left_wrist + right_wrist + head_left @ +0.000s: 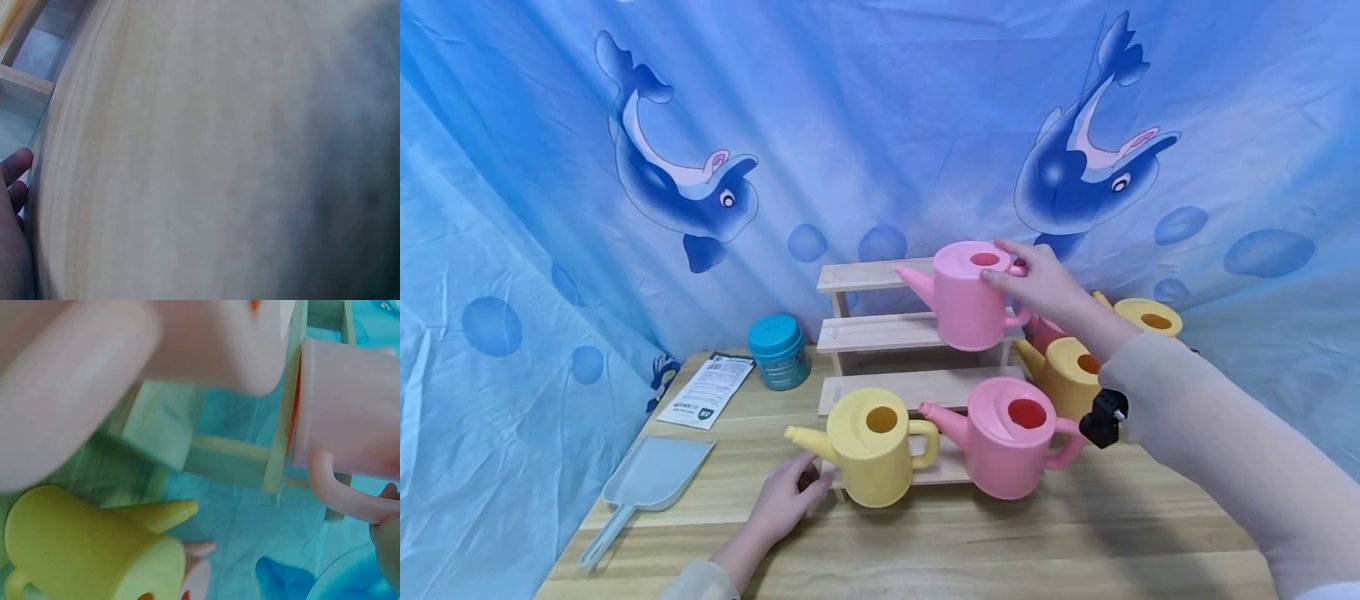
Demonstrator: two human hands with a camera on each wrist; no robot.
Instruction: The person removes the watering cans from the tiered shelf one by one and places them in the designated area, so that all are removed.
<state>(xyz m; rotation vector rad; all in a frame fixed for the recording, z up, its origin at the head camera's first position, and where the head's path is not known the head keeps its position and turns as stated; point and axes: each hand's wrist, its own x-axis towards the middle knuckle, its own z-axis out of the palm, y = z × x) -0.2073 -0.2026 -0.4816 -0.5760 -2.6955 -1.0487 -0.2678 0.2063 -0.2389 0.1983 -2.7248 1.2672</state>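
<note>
My right hand (1037, 279) grips a pink watering can (970, 304) near its top and handle, fingers and thumb at the rim. The can overlaps the upper steps of a wooden tiered stand (880, 332), spout to the left; its handle and my fingertips show in the right wrist view. My left hand (782, 500) rests low at the left end of the bottom step, fingers loosely bent; in the left wrist view its fingertips (19, 164) are close to the wood. A yellow watering can (872, 458) and a second pink watering can (1009, 446) stand on the bottom step.
Right of the stand are a yellow watering can (1067, 383), another yellow one (1150, 318) and a partly hidden pink one (1045, 332). A teal-lidded tub (778, 354), a printed packet (707, 392) and a grey dustpan (655, 475) lie left. A dolphin curtain (880, 125) hangs behind.
</note>
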